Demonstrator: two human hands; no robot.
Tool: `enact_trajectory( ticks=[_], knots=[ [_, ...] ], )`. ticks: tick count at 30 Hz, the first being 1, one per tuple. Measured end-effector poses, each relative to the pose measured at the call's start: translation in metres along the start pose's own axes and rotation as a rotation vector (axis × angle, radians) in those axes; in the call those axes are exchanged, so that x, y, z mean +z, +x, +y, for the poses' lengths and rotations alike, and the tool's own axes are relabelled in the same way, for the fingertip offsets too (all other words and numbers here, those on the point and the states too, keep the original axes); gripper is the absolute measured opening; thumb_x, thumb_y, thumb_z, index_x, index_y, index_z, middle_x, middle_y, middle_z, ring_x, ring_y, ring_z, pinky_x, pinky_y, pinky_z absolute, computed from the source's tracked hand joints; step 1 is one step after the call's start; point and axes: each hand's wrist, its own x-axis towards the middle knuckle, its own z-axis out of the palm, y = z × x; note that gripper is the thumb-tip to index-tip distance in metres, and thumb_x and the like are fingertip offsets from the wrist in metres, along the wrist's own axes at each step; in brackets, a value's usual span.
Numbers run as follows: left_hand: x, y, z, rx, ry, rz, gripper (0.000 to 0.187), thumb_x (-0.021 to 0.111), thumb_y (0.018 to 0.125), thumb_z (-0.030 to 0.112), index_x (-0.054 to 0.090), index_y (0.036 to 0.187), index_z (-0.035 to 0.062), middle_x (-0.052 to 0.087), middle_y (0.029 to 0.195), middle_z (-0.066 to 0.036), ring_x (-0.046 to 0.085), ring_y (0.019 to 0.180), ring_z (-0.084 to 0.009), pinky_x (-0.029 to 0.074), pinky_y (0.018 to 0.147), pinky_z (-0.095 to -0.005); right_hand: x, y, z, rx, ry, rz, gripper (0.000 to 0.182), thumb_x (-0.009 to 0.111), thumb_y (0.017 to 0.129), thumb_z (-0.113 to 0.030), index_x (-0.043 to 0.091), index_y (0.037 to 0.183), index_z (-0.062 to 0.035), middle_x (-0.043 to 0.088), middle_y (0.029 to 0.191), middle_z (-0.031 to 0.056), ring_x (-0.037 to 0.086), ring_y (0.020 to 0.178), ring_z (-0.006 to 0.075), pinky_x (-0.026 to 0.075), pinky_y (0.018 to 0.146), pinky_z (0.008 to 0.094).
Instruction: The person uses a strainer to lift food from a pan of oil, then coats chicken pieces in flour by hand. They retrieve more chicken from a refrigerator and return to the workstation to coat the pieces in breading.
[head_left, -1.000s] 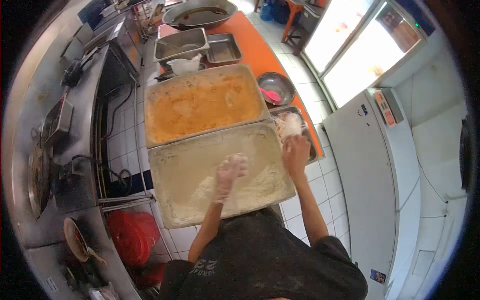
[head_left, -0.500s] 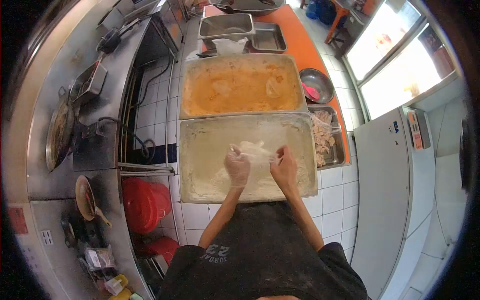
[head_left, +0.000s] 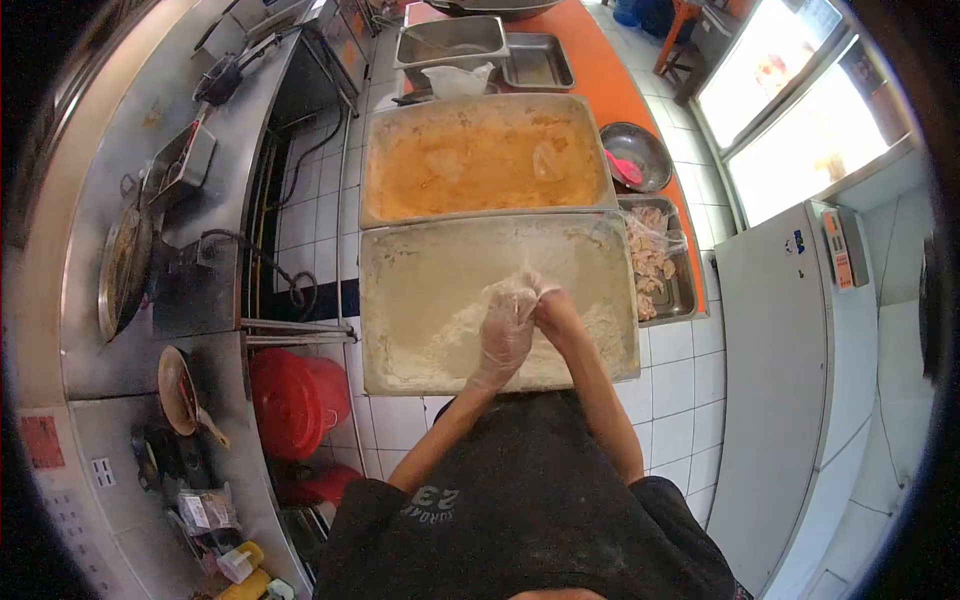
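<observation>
Close together over the flour tray point(head_left: 405, 290), my two hands meet at the fingertips. My left hand point(head_left: 508, 325) wears a clear plastic glove dusted with flour, its fingers closed. Right beside it, my right hand point(head_left: 556, 312) looks bare and is pinched inward against the left. Between them is a floury, whitish, thin plastic glove point(head_left: 528, 278), bunched up and mostly hidden by the fingers. Loose pale flour point(head_left: 450, 345) is heaped along the near side of the tray, below and around the hands.
Beyond the flour tray sits a tray of orange liquid point(head_left: 490, 170). To the right are a pan of raw meat pieces point(head_left: 652, 270) with plastic over it and a metal bowl point(head_left: 640, 150) holding a pink utensil. A steel counter with pans point(head_left: 180, 390) runs along the left.
My hands have come together from apart. The whitish plastic that was stretched between them is now bunched at the fingertips. The view has shifted slightly.
</observation>
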Motion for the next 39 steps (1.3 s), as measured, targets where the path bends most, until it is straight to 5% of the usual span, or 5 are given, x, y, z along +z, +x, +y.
enact_trajectory(
  ticks=[5,14,27,32,39],
  knots=[
    [0.010,-0.003,-0.012,-0.192,0.244,-0.037,0.006,0.056,0.080,0.004,0.056,0.086,0.0050,0.056,0.080,-0.014,0.055,0.076,-0.0333,0.046,0.061,-0.0424,0.010,0.001,-0.006,-0.161,0.763,-0.323,0.048,0.042,0.095,-0.044,0.053,0.113,-0.0010,0.059,0.094,0.0064,0.057,0.086,0.0174,0.048,0.081,0.0327],
    [0.021,-0.034,-0.002,-0.045,0.220,-0.339,0.016,0.056,0.078,0.007,0.054,0.094,0.0051,0.058,0.089,-0.016,0.059,0.079,-0.0351,0.048,0.062,-0.0421,-0.010,-0.014,-0.013,0.010,-0.061,-0.286,0.071,0.032,0.093,-0.057,0.039,0.133,0.0011,0.052,0.124,0.0114,0.052,0.108,0.0198,0.043,0.092,0.0335],
    [-0.004,-0.032,-0.007,0.051,-0.213,-0.372,0.014,0.060,0.078,0.009,0.054,0.090,0.0045,0.055,0.083,-0.015,0.056,0.075,-0.0345,0.046,0.062,-0.0417,0.010,0.024,-0.004,0.150,0.472,-0.246,0.060,0.042,0.091,-0.052,0.040,0.135,-0.0112,0.044,0.133,0.0127,0.053,0.107,0.0303,0.047,0.085,0.0410],
    [-0.036,-0.044,-0.080,-0.044,0.027,-0.507,0.032,0.067,0.075,0.017,0.057,0.102,0.0038,0.058,0.093,-0.017,0.056,0.089,-0.0339,0.047,0.076,-0.0401,-0.045,0.073,0.045,-0.281,-0.840,0.311,0.035,0.050,0.090,-0.037,0.068,0.096,-0.0074,0.067,0.074,0.0094,0.064,0.072,0.0294,0.049,0.068,0.0405],
    [0.018,-0.018,-0.129,-0.283,0.346,-0.485,0.053,0.067,0.072,0.022,0.053,0.120,0.0047,0.059,0.110,-0.019,0.053,0.105,-0.0352,0.044,0.090,-0.0398,-0.002,0.052,0.038,-0.334,-1.161,0.356,0.023,0.051,0.081,-0.011,0.067,0.097,-0.0064,0.064,0.081,0.0206,0.062,0.077,0.0378,0.048,0.071,0.0434]
  ],
)
